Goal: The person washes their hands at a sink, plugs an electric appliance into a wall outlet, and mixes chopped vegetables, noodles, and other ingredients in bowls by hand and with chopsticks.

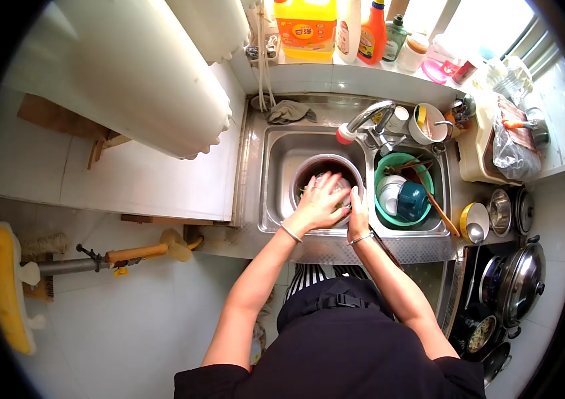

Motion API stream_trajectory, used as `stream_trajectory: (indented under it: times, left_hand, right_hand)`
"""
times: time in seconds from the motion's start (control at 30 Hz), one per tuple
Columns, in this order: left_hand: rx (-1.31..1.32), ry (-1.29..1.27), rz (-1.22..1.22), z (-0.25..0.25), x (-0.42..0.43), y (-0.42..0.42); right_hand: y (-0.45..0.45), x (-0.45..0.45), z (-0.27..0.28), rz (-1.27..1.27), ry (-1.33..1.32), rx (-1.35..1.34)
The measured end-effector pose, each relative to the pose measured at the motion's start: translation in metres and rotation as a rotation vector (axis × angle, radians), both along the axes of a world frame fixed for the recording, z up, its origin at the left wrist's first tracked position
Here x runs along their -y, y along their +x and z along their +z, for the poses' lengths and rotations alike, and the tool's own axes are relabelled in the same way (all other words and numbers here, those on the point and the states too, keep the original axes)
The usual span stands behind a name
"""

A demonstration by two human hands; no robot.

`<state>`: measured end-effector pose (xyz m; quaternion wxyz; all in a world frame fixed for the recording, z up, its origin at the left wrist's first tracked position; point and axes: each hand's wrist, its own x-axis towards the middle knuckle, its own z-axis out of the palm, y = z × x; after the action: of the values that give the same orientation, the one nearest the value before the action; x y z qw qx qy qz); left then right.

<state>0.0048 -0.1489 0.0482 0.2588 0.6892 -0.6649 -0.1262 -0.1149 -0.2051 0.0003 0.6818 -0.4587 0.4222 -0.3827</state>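
A round metal pot (298,174) sits in the left basin of the sink, with something pale and a few greenish bits inside. What the contents are is hard to make out under my hands. My left hand (322,199) is over the pot's opening, its fingers spread and slightly blurred, reaching toward the contents. At the right side of the pot is my right hand (358,214), upright against the rim, its fingers close together as if gripping the edge. The faucet (369,116) arches above and behind the pot, its red-and-white tip over the left basin.
A green tub (404,222) with dishes, a teal cup and wooden utensils fills the right basin. A grey cloth (291,112) lies at the back edge. Bottles (372,36) line the sill. Lidded pots (523,282) stand right, near a ladle (474,233).
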Motion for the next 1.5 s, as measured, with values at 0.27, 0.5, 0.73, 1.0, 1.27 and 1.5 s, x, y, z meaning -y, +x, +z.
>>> stream_trajectory:
  times: [0.27, 0.5, 0.73, 1.0, 1.27, 1.5]
  left_hand:
    - [-0.439, -0.277, 0.651, -0.053, 0.007, -0.017]
    - [-0.465, -0.101, 0.834, -0.027, 0.025, -0.032]
    - [-0.573, -0.307, 0.812, -0.020, 0.032, -0.038]
    - [-0.769, -0.578, 0.780, 0.002, 0.043, -0.037]
    - [-0.848, -0.724, 0.723, 0.017, 0.045, -0.039]
    - [-0.970, -0.738, 0.691, 0.008, 0.045, -0.041]
  right_hand:
    - [0.012, -0.006, 0.021, -0.016, -0.394, -0.079]
    - [0.018, -0.021, 0.022, 0.012, -0.478, -0.114]
    - [0.017, -0.010, 0.045, 0.039, -0.658, -0.150]
    - [0.015, 0.000, 0.089, 0.126, -0.909, -0.204]
    - [0.015, 0.003, 0.115, 0.159, -1.091, -0.230]
    - [0.017, 0.001, 0.124, 0.192, -1.176, -0.236]
